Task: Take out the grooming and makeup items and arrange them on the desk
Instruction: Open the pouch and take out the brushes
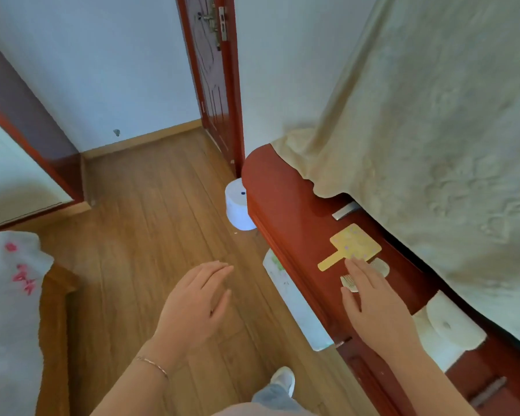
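A yellow hand mirror [353, 244] with a short handle lies flat on the red wooden desk [285, 205]. Just below it lies a pale comb [380, 267], partly hidden under my right hand [376, 307], whose straight fingers reach over the comb and touch the mirror's lower edge. My left hand [192, 307] hovers over the floor to the left of the desk, fingers relaxed and holding nothing. A small silver object [344, 210] sits on the desk near the cloth's edge.
A beige cloth [433, 130] drapes over the back of the desk. White paper rolls [451, 325] stand at the desk's right. A white cylinder [237, 205] stands on the wooden floor beside the door [213, 85]. A bed corner [15, 310] is at the left.
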`<action>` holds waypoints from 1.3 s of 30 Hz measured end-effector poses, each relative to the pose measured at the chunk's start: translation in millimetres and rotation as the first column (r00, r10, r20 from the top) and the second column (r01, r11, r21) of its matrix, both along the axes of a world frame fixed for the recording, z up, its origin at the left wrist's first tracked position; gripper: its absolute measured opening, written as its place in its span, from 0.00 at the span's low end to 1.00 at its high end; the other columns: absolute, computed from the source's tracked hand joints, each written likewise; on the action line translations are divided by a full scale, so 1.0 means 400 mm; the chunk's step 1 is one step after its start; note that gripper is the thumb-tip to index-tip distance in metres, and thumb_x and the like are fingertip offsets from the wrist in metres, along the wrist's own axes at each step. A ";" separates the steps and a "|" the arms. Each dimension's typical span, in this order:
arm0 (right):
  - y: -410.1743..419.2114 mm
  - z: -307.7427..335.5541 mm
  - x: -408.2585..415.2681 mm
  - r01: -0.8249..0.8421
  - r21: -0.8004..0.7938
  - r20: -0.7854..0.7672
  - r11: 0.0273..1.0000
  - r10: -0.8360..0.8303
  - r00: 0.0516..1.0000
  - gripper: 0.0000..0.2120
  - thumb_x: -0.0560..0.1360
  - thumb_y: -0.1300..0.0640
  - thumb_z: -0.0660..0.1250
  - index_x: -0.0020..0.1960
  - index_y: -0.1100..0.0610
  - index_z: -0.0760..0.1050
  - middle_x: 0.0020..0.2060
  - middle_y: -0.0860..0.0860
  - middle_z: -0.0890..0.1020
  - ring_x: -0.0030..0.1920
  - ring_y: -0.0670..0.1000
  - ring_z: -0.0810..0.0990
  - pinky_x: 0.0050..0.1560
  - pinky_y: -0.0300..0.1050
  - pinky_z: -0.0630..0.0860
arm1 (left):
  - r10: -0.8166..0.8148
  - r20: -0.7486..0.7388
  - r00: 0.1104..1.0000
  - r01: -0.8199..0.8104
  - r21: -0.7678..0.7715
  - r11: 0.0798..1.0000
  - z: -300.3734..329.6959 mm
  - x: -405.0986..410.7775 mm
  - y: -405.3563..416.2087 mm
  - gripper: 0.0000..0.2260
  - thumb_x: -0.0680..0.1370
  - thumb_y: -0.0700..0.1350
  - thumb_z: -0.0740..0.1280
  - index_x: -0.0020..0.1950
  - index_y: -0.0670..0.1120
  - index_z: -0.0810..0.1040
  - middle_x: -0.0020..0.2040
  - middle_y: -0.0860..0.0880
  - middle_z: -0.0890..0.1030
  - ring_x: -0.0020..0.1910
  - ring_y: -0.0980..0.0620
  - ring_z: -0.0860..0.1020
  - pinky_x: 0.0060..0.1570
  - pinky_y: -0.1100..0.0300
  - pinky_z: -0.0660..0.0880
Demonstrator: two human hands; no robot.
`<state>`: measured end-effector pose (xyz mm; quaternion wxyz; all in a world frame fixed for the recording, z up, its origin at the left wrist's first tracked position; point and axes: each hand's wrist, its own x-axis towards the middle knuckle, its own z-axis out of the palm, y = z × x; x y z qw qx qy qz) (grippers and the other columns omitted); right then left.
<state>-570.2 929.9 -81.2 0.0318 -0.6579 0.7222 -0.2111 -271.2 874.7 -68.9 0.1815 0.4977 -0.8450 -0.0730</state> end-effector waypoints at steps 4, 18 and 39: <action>-0.092 0.000 -0.038 0.091 0.035 -0.033 0.995 -0.089 0.995 0.24 0.74 0.49 0.56 0.64 0.60 0.75 0.60 0.55 0.79 0.60 0.56 0.78 0.57 0.49 0.74 | -0.115 -0.043 0.992 0.113 -0.026 0.993 0.001 -0.108 -0.169 0.17 0.76 0.49 0.59 0.60 0.45 0.78 0.57 0.51 0.79 0.58 0.54 0.74 0.63 0.62 0.65; -0.089 -0.016 -0.077 0.509 0.357 -0.045 0.784 -0.529 0.847 0.24 0.71 0.50 0.55 0.60 0.59 0.78 0.58 0.52 0.81 0.59 0.53 0.80 0.59 0.49 0.68 | -0.665 0.009 0.747 0.652 0.181 0.736 -0.090 -0.431 -0.414 0.17 0.75 0.51 0.59 0.60 0.49 0.78 0.57 0.54 0.80 0.59 0.56 0.75 0.60 0.64 0.68; 0.019 -0.020 -0.021 0.739 0.455 0.030 0.496 -0.839 0.544 0.25 0.80 0.50 0.53 0.76 0.52 0.54 0.75 0.47 0.57 0.75 0.48 0.54 0.72 0.40 0.51 | -0.940 -0.140 0.312 0.927 0.260 0.269 -0.106 -0.619 -0.338 0.17 0.75 0.50 0.58 0.60 0.48 0.78 0.56 0.52 0.79 0.56 0.55 0.77 0.53 0.65 0.74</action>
